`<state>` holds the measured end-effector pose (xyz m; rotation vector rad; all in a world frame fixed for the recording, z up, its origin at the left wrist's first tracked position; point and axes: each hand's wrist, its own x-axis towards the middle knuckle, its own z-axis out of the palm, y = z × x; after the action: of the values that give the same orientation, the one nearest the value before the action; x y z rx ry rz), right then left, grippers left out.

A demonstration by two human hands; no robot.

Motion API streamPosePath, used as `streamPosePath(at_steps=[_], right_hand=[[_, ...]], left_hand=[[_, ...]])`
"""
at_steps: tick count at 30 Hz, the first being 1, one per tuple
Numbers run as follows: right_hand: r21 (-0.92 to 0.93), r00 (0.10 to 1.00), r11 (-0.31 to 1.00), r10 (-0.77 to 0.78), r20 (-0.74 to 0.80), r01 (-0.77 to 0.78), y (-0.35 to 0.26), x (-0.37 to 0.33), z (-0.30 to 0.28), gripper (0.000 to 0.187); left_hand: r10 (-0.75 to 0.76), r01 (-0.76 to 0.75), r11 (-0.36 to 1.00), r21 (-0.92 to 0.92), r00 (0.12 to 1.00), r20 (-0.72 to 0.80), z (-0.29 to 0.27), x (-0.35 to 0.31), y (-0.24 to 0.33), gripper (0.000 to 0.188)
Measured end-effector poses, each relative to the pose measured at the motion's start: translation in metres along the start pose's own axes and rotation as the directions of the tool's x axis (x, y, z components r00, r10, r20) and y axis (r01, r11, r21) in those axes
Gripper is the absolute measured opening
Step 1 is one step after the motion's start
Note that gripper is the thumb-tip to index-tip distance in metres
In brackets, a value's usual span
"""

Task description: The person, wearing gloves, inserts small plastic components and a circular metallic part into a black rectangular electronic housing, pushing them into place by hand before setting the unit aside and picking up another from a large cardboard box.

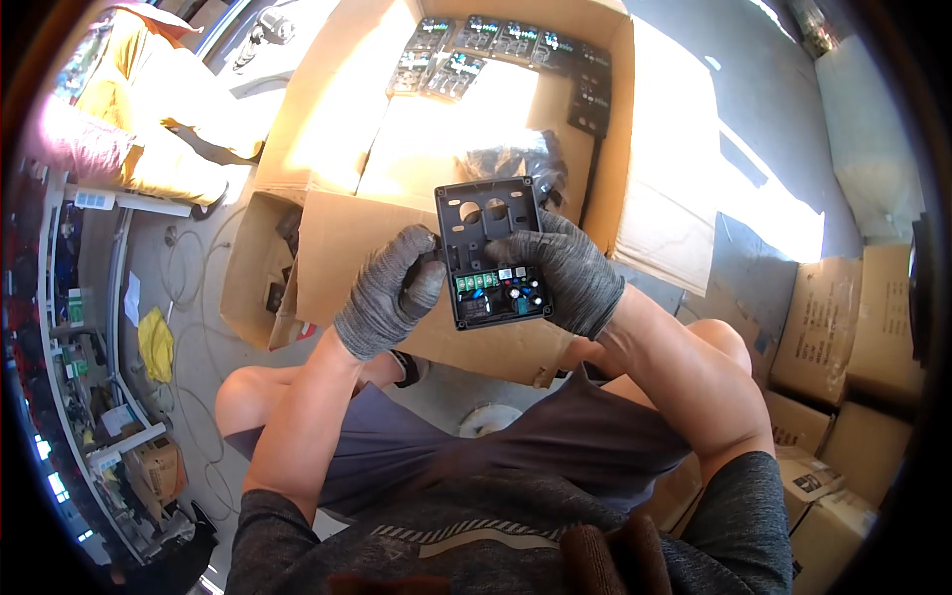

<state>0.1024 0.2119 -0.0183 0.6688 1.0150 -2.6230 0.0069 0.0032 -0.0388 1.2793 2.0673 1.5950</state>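
Gloved hands, left (389, 293) and right (565, 273), both grip a black electronic module (491, 253) above an open cardboard box (337, 109)

A large open brown cardboard box (337, 248) fills the upper middle of the frame, its flaps spread wide and sunlit, with a row of black modules bearing small green-lit screens (486, 40) along its far inner edge. A smaller open brown carton (253, 273) sits just left of it at mid-frame. At the right edge and lower right stand stacked closed brown cartons (843, 317), one bearing a small dark label (808, 483).
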Motion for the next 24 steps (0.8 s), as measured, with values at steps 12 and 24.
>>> streamPosePath(at_steps=[12,24], right_hand=[[-0.053,0.992,0.993,-0.104,0.077,0.108,-0.005,-0.005,-0.002,0.042],[-0.145,0.967,0.962,-0.209,0.146,0.23,-0.007,-0.011,0.005,0.05]], left_hand=[[-0.192,0.191,0.981,0.021,0.978,0.08,-0.006,0.0,0.009,0.025],[0.013,-0.011,0.986,0.164,1.0,-0.013,-0.003,-0.016,0.01,0.022]])
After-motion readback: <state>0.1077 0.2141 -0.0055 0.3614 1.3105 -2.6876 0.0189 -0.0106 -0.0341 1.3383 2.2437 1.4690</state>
